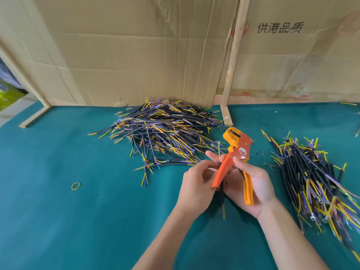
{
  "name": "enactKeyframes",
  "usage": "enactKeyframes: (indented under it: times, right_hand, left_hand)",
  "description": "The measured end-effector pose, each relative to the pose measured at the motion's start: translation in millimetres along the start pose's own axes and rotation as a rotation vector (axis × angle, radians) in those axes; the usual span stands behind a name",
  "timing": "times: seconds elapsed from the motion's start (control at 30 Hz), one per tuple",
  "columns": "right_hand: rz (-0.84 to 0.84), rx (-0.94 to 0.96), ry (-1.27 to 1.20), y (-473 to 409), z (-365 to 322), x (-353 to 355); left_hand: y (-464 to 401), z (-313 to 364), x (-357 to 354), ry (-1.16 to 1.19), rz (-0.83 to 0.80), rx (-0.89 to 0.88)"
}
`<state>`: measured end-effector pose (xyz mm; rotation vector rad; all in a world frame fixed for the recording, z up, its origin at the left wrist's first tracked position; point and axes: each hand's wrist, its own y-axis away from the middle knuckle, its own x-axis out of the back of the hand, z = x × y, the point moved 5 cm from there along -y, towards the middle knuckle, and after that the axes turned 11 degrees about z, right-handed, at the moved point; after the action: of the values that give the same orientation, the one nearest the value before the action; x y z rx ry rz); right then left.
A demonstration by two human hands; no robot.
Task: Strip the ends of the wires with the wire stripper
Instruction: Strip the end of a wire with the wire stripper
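Your right hand [251, 184] grips the wire stripper [234, 158], fingers curled round its yellow handle, thumb up against the red plate near the pivot. The tool's head points up and away from you, the orange handle swung out toward your left hand [196, 184]. How far the tool's mouth is apart is hard to read from here; the head is turned partly away.

Your left hand pinches a wire [219, 152] just beside the orange handle, thumb and fingertips closed on it. Its thin coloured strands stick straight up above your fingers. Its dark lower part is mostly hidden behind the orange handle and your palm; only a yellowish tip shows below your hands, and that is blurred. Whether the wire touches the stripper, you cannot tell.

Beyond the stripper and off to its left lies the big heap of wires [161, 129], black sheaths with yellow, blue and purple cores, some with ring terminals, on the green cloth tabletop [78, 211]. To the right of the stripper sits a second bundle of wires [315, 182], more neatly aligned; its near end smears into blur and runs out of frame at the right edge.

A yellow rubber band [76, 185] lies well to the left of the stripper, alone on the cloth. Behind the stripper stands a cardboard wall [136, 55] with a wooden batten [232, 61] leaning up it, and printed characters right of the batten.
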<state>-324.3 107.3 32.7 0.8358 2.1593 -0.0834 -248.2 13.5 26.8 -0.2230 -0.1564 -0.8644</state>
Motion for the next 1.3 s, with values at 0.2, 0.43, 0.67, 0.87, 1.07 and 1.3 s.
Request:
enactKeyframes:
  times: [0.2, 0.43, 0.67, 0.87, 1.07, 1.3]
  right_hand:
    - [-0.009, 0.028, 0.045, -3, 0, 1]
    - [0.003, 0.029, 0.030, -9, 0, 11]
    - [0.022, 0.070, 0.034, -8, -1, 15]
    - [0.064, 0.072, 0.085, -11, 2, 17]
    - [0.066, 0.078, 0.054, -13, 1, 17]
    - [0.075, 0.073, 0.024, -15, 2, 20]
  left_hand:
    - [-5, -6, 6, 0.357, 0.007, 0.158]
    - [-9, -18, 13, 0.396, 0.016, 0.147]
    - [-6, -23, 10, 0.363, 0.065, 0.137]
    - [-6, -21, 15, 0.469, 0.061, 0.183]
    - [-6, -20, 15, 0.489, 0.031, 0.203]
    - [-8, -20, 15, 0.511, 0.087, 0.233]
